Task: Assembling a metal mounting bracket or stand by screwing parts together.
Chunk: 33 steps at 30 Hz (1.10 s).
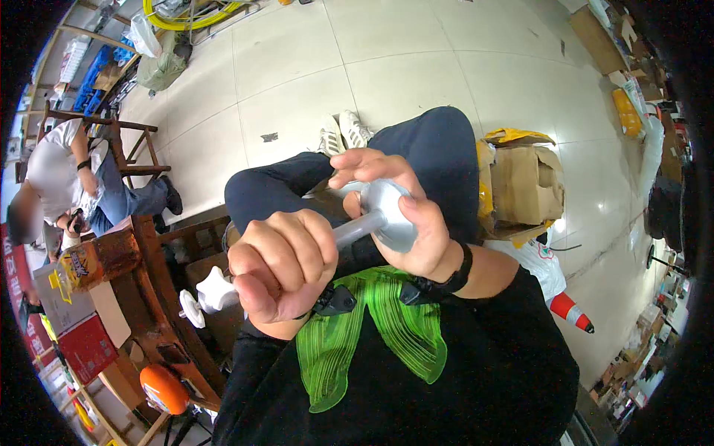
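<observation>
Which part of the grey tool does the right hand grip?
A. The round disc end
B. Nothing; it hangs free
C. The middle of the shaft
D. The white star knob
A: the right hand wraps its fingers over the round disc at the end of the grey shaft, while the left hand is fisted around the shaft nearer the white knob.

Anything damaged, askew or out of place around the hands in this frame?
One thing: the cardboard box beside the person's knee is crumpled, with torn flaps and yellow material poking out. The grey rod with a disc end, gripped by the left hand and right hand, looks intact.
</observation>
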### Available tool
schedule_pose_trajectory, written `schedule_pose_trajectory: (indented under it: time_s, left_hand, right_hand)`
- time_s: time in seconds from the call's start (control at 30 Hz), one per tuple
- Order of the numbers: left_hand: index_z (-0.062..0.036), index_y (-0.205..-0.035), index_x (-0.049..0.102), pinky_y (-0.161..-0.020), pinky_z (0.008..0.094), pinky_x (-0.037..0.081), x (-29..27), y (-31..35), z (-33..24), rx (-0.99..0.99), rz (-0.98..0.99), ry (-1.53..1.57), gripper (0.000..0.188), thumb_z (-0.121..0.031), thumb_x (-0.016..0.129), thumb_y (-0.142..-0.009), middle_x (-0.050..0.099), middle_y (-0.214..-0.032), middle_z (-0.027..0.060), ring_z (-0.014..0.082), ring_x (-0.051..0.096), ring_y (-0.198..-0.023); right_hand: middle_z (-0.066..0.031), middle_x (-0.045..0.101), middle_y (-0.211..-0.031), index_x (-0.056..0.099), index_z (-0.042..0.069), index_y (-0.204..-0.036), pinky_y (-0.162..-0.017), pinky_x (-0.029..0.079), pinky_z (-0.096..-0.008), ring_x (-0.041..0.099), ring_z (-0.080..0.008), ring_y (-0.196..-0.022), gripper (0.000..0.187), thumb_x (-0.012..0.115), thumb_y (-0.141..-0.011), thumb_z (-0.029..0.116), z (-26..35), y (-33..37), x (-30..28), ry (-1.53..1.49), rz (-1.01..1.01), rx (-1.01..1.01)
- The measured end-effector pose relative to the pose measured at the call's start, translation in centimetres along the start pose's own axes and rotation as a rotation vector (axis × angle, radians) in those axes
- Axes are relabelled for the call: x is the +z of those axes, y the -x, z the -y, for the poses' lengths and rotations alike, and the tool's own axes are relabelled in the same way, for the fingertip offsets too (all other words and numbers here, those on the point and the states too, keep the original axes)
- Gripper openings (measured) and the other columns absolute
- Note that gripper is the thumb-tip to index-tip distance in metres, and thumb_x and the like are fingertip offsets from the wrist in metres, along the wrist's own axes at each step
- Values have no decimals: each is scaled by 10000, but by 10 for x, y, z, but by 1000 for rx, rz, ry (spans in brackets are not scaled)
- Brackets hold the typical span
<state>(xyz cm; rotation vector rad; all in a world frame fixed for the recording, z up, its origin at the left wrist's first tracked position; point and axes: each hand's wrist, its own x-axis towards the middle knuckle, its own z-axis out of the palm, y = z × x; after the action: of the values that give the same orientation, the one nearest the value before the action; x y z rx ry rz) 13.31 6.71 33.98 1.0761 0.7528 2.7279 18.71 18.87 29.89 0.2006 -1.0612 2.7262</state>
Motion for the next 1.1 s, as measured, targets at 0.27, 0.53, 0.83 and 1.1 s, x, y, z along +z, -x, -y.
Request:
schedule_pose_trajectory:
  time_s: [0.27, 0.53, 0.83, 1.1]
  left_hand:
    - [-134, -952, 468, -732, 342, 348, -35, 14, 21, -163, -161, 113, 359, -486, 528, -913, 487, -865, 22, 167, 458, -757]
    - [-51, -1455, 270, -1102, 561, 245, -56, 21, 6, -365, -328, 256, 1102, -820, 507, -701, 243, -1521, 158, 376, 232, -1392]
    - [-117, -1437, 342, -1106, 566, 227, -60, 24, -9, -303, -484, 329, 1010, -838, 415, -734, 229, -1524, 149, 407, 208, -1389]
    - [-140, -1446, 315, -1110, 597, 197, -72, 23, -13, -261, -555, 420, 945, -714, 573, -741, 165, -1551, 135, 380, 117, -1428]
  right_hand:
    - [-136, 557, -1091, 523, 42, -1081, -792, 481, -357, 563, -228, -946, 328, 438, -890, 295, -12, -16, -34, -193, -194, 279]
    - [-31, 477, -791, 481, 97, -825, -559, 461, -323, 472, -154, -701, 190, 486, -910, 266, -12, -4, -60, -455, -359, 451]
    - [-10, 440, -754, 446, 113, -765, -516, 447, -276, 433, -124, -671, 226, 493, -921, 270, -3, -8, -62, -303, -362, 379]
    - [-7, 419, -709, 415, 115, -711, -485, 400, -247, 413, -130, -646, 229, 483, -869, 266, 0, -8, -54, -636, -291, 352]
